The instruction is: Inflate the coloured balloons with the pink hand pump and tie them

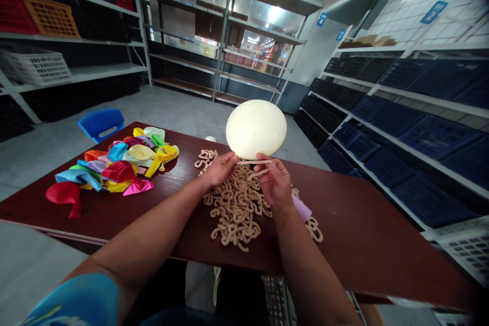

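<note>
An inflated cream balloon (255,130) rises just beyond my hands, its lower end at my fingertips. My left hand (222,169) is closed in a pinch at the balloon's base, its exact grip partly hidden. A beige rubbery cord (254,162) runs straight from those fingers to my right hand (277,179), which is closed on it; a loose end hangs by the right fingers. Beneath both hands lies a heap of curled beige cords (237,209). Partly behind my right wrist is a lilac cylindrical object (301,209).
Deflated coloured balloons (118,168) are piled on the left of the dark red table (367,229). A blue chair (101,125) stands beyond the table's far left edge. Shelves with dark blue crates (431,135) line the right; metal racks (221,35) stand at the back.
</note>
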Motion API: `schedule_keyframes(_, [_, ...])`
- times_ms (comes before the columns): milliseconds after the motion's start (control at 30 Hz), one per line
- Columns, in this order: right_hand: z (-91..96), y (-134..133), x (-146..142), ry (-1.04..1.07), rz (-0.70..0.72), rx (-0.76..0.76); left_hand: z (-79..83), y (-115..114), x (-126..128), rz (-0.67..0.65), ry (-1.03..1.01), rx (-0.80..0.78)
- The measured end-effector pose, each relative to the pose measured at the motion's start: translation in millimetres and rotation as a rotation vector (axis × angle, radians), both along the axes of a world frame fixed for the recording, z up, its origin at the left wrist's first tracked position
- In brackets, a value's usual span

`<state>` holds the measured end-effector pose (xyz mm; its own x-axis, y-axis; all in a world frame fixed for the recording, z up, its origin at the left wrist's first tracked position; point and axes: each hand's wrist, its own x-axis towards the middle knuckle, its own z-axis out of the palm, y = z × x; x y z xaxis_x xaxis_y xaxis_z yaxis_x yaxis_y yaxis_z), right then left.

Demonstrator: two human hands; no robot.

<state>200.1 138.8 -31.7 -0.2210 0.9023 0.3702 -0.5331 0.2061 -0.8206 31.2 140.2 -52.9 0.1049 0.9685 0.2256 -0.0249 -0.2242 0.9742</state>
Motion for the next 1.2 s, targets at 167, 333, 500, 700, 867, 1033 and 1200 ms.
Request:
schedule_keyframes(167, [-3.0, 2, -3, -0.118, -0.131, 0.025, -0.7, 6, -14, 0.269, 0.47, 0.372])
schedule_keyframes(333, [13.8, -12, -16, -0.28, -0.113, 0.015, -3.8, 8, -16, 0.351, 0.576, 0.432])
schedule_keyframes(500, [42.6, -17, -46, -0.532, -0.107, 0.144, -7.0, 7, -13, 0.299, 0.485, 0.436])
schedule_keyframes(700, [56.7, 0, -84, -0.58, 0.009, 0.379, -15.2, 10, -8, 0.181, 0.053, 0.134])
schedule_keyframes(867, [52.7, -16, -74, -0.398, -0.05, 0.44, -4.1, 5, -3, -0.075, -0.51, -0.186])
schedule_keyframes(1033, [17.5, -14, -53, -0.544, -0.173, 0.248, 10.5, 1, -10, -0.091, -0.679, -0.298])
schedule_keyframes(1200, [-21.5, 11, -50, -0.594, -0.243, -0.007, 17.1, -1, -16, -0.299, -0.774, -0.439])
